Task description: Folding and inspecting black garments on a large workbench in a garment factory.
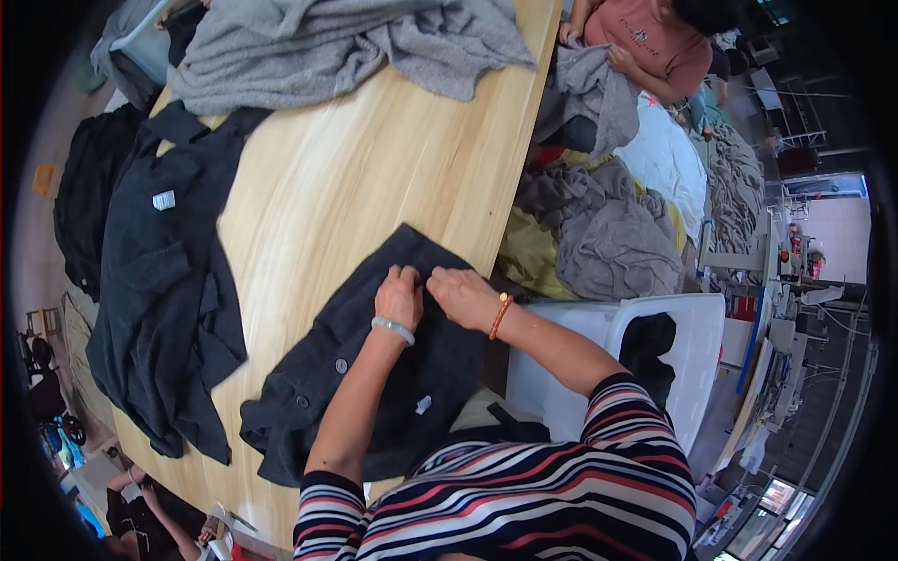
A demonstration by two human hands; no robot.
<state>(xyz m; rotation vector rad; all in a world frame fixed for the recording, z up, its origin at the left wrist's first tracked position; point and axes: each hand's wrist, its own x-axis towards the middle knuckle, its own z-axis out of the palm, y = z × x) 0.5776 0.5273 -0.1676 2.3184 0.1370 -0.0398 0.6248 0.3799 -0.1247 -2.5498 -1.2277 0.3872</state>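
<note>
A black buttoned garment (323, 388) lies on the wooden table (318, 178) in front of me, its two large dark buttons and a small white label in sight. My left hand (399, 301), with a pale bangle at the wrist, is closed with its fingers pinched on the garment near its far end. Close beside it, my right hand (462, 297), wearing a reddish bracelet, also pinches the black cloth. The fingertips of both hands point down into the fabric and are partly hidden.
Another black garment (159, 309) is draped over the table's left side, and grey knit cloth (309, 56) covers its far end. Right of me stands a white bin (687, 374) holding black cloth. Beyond it are grey fabric heaps (617, 229) and a person (650, 42) handling grey cloth.
</note>
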